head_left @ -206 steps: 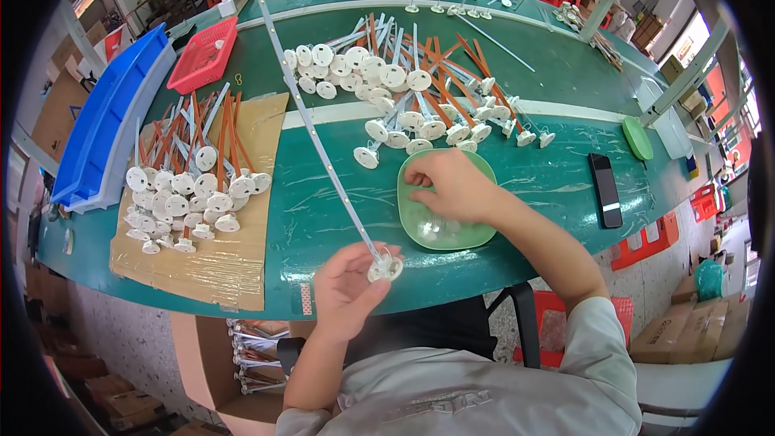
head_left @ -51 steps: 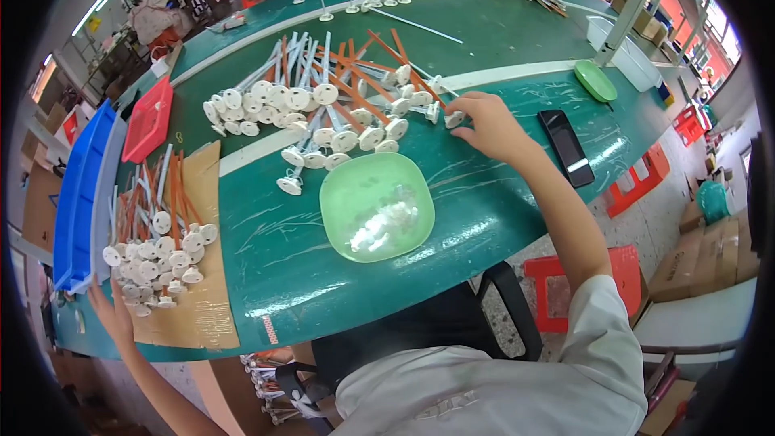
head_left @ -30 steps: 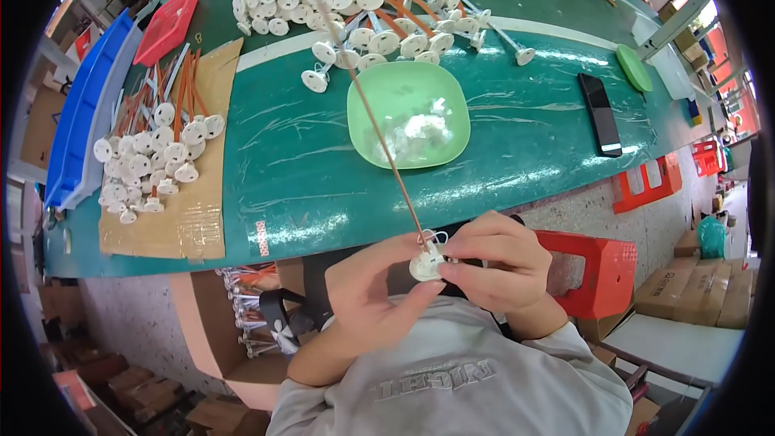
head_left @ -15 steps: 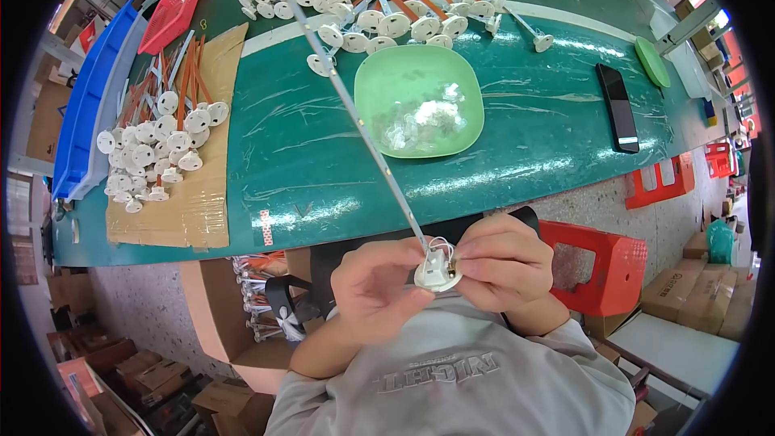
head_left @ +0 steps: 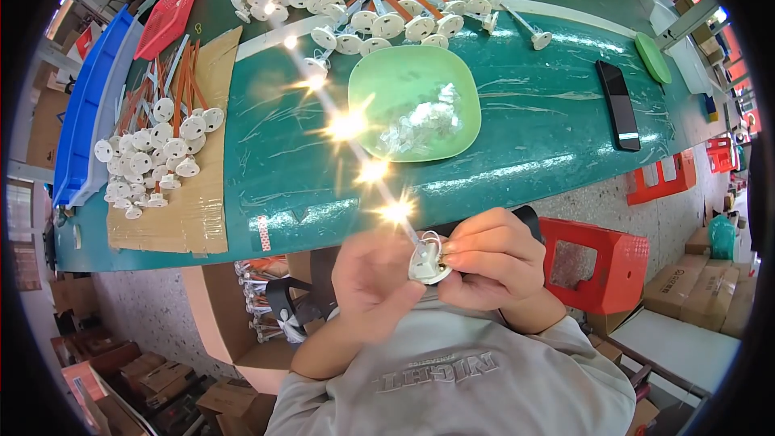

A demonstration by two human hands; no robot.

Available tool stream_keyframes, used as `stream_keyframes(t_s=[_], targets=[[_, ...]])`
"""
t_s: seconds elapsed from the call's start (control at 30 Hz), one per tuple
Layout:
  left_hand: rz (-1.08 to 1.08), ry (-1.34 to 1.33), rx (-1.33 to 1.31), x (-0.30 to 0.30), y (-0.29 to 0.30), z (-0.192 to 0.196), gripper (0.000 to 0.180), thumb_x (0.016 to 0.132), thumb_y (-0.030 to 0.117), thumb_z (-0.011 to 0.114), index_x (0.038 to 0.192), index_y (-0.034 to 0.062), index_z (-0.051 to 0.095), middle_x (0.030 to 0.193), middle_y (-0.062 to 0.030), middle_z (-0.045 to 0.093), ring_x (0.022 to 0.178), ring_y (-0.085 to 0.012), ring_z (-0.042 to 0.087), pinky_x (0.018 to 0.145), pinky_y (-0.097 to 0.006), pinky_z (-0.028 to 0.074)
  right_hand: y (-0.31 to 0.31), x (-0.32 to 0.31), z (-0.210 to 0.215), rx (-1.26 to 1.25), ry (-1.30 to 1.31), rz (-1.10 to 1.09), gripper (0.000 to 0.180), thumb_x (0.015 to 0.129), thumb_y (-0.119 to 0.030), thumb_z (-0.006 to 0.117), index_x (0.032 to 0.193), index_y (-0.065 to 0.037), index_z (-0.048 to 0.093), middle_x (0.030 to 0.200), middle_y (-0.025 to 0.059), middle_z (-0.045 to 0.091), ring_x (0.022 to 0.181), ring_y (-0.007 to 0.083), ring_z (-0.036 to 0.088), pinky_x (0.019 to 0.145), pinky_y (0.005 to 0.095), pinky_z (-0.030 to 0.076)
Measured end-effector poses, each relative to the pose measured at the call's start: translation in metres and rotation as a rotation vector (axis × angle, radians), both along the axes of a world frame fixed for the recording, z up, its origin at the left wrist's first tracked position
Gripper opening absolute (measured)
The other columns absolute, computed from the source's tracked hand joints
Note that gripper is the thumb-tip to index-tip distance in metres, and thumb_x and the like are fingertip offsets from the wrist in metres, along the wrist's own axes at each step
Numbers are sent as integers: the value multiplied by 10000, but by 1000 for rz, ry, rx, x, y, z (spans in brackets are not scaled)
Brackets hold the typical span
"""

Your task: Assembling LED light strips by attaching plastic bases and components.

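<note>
Both hands, the left hand point(head_left: 373, 273) and right hand point(head_left: 491, 258), pinch a small white round plastic cap point(head_left: 429, 265) on a long thin shiny rod point(head_left: 339, 117), near the green plastic bowl point(head_left: 413, 101).

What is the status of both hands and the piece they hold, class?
Left hand and right hand both grip the white round cap on a thin lit rod. Held close to the chest, off the green table. Nothing obstructing.
</note>
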State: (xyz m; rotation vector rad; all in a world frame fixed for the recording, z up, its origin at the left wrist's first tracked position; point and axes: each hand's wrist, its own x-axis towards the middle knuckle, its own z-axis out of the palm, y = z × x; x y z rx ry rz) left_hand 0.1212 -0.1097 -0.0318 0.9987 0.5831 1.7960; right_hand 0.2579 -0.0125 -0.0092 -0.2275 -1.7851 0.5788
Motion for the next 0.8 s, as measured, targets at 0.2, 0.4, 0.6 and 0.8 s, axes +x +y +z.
stream_keyframes(t_s=[0.2,0.4,0.6,0.8], targets=[[-8,-117,-135,-8,-6,-3,660,891,55,637,1405,39,224,1210,-228,608,1149,-327,584,996,-458,446,10,2,7,-6,-71,131,212,649,63,748,842,3,684,813,102,672,672,240,645,561,274,533],[-13,-104,-212,-15,2,2,705,913,115,637,1476,-15,232,1226,-221,604,1196,-320,564,1000,-452,473,12,-8,16,7,-125,115,216,649,76,770,838,-1,698,800,89,674,668,227,649,563,283,529],[8,80,-118,-38,14,4,588,910,85,629,1407,-68,355,1232,-228,596,1198,-307,566,988,-452,488,29,-26,31,12,-212,148,213,655,54,782,837,-23,704,774,81,676,661,217,651,571,287,526],[151,-104,-83,-68,32,1,512,918,44,590,1374,-82,396,1215,-239,593,1150,-329,587,974,-450,497,89,-38,66,110,-498,212,117,715,-14,745,816,-39,693,774,72,686,682,235,674,610,326,539]])
